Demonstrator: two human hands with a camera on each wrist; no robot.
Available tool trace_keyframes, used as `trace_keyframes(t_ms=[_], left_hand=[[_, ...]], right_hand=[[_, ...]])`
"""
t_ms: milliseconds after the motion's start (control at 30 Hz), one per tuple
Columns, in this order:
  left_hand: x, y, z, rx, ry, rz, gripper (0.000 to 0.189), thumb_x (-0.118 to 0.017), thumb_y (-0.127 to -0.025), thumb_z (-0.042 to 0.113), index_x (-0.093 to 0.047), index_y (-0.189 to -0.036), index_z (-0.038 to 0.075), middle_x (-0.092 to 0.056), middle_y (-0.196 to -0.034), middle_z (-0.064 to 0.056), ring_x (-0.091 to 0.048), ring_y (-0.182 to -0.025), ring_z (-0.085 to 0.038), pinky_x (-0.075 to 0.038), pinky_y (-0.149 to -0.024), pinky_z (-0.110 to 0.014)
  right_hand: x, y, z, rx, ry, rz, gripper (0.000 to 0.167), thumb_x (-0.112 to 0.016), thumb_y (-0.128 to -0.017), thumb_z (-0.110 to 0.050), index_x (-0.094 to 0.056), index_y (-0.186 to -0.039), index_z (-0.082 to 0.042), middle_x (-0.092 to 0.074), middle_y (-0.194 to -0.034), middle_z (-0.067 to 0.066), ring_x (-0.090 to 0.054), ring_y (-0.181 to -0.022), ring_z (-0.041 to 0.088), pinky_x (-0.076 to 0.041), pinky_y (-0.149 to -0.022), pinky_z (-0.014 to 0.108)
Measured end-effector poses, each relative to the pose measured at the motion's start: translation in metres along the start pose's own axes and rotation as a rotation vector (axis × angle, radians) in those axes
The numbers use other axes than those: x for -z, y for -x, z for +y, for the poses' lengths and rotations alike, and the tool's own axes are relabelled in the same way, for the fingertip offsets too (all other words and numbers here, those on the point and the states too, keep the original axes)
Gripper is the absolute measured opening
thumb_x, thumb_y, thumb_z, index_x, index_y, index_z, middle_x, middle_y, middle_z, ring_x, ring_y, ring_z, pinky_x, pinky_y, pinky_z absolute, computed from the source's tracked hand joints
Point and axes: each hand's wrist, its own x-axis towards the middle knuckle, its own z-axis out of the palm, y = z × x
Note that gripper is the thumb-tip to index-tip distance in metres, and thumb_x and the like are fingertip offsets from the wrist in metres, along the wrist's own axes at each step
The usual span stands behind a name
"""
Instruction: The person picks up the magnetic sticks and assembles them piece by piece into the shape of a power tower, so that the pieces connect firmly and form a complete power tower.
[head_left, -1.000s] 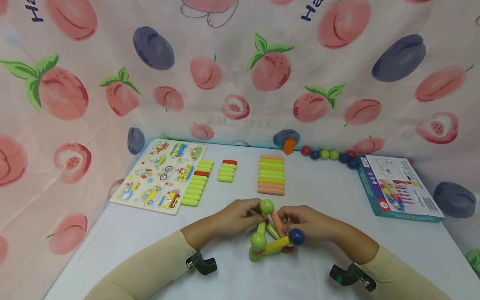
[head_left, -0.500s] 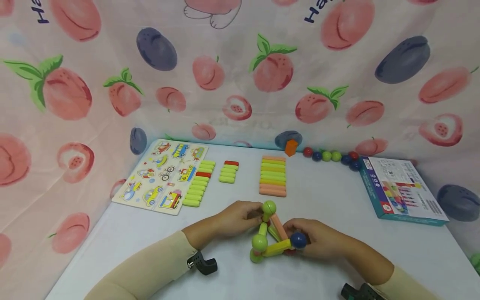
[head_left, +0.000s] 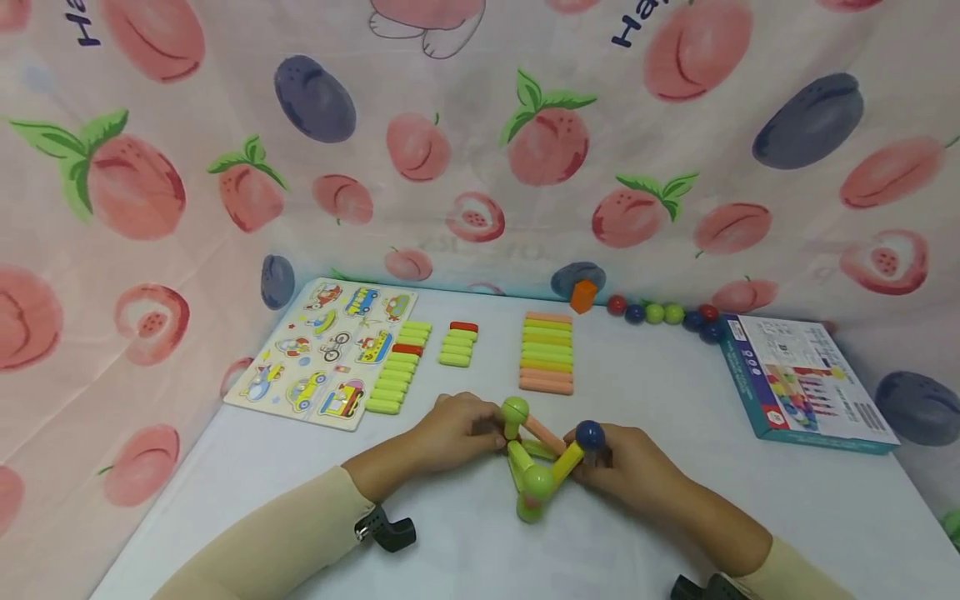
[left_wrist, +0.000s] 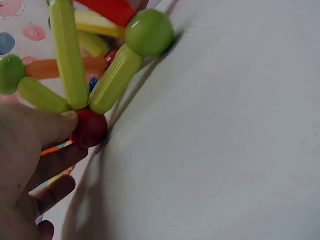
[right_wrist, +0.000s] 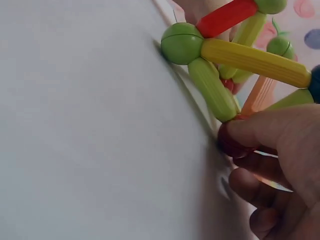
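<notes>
Between the two hands, a frame of magnetic sticks and balls [head_left: 521,460] stands on the white table. A green ball [head_left: 538,482] is at its front, a blue ball [head_left: 590,436] high on the right and another green ball high on the left. My left hand [head_left: 453,435] pinches a dark red ball [left_wrist: 91,129] at a low corner, thumb on top, with green sticks running from it. On the other side my right hand [head_left: 633,467] pinches a second red ball [right_wrist: 231,143] between thumb and finger. A red stick [right_wrist: 227,18] and a yellow stick [right_wrist: 256,61] meet at the front green ball.
Loose sticks lie in rows [head_left: 546,353] behind the frame and beside the picture puzzle board [head_left: 288,350] at left. Spare balls [head_left: 655,313] line the back edge near an orange block [head_left: 583,296]. A flat toy box [head_left: 813,383] lies at right.
The frame has turned between the hands: its front green ball shifted right, and the blue ball moved up and back. The right hand went from the orange stick down to a low corner.
</notes>
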Motion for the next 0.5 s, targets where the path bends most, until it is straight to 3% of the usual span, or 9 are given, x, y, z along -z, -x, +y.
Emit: trace_keyframes(t_ms=[200, 333, 400, 500], left_hand=[[0.002, 0.005, -0.004, 0.102, 0.022, 0.109, 0.018, -0.074, -0.102, 0.027, -0.077, -0.120, 0.027, -0.074, -0.114, 0.021, -0.062, -0.114, -0.009, -0.036, -0.100, -0.049], [0.009, 0.003, -0.010, 0.106, 0.007, 0.110, 0.023, -0.073, -0.102, 0.028, -0.076, -0.125, 0.024, -0.075, -0.119, 0.016, -0.063, -0.118, -0.012, -0.038, -0.103, -0.051], [0.017, 0.001, -0.016, 0.097, -0.061, 0.127, 0.027, -0.072, -0.102, 0.027, -0.074, -0.129, 0.022, -0.074, -0.124, 0.012, -0.063, -0.121, -0.015, -0.041, -0.106, -0.049], [0.034, -0.004, -0.028, 0.107, -0.278, 0.221, 0.031, -0.072, -0.102, 0.025, -0.074, -0.132, 0.020, -0.073, -0.128, 0.005, -0.063, -0.124, -0.019, -0.045, -0.107, -0.047]], right_hand=[[-0.006, -0.025, 0.005, -0.011, 0.018, 0.072, 0.040, -0.085, -0.093, -0.020, -0.075, -0.132, -0.020, -0.077, -0.112, -0.011, -0.061, -0.081, 0.011, -0.054, -0.073, 0.029], [-0.008, -0.033, 0.004, -0.023, 0.017, 0.093, 0.043, -0.085, -0.093, -0.019, -0.074, -0.134, -0.021, -0.075, -0.106, -0.010, -0.058, -0.075, 0.015, -0.052, -0.067, 0.029], [-0.008, -0.034, 0.004, -0.030, 0.015, 0.104, 0.044, -0.085, -0.093, -0.018, -0.074, -0.135, -0.021, -0.075, -0.106, -0.010, -0.058, -0.076, 0.014, -0.052, -0.067, 0.029], [-0.008, -0.033, 0.004, -0.034, 0.017, 0.120, 0.043, -0.084, -0.093, -0.018, -0.073, -0.134, -0.020, -0.074, -0.106, -0.009, -0.058, -0.077, 0.014, -0.053, -0.068, 0.029]])
